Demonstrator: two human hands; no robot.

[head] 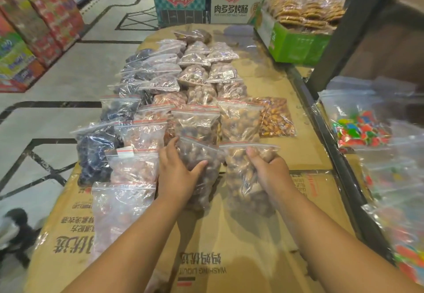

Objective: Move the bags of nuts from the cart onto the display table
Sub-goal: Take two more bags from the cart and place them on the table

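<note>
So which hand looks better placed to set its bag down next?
Probably the right hand: its paler bag is over bare cardboard, while the left hand holds a darker bag hemmed in by others.

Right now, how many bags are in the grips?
2. The left grip holds the darker nut bag; the right grip holds the paler nut bag beside it.

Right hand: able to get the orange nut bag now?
Likely not yet: the right hand grips a nut bag, the left hand the middle bag. The way to the orange bag looks free, bare cardboard between.
</note>
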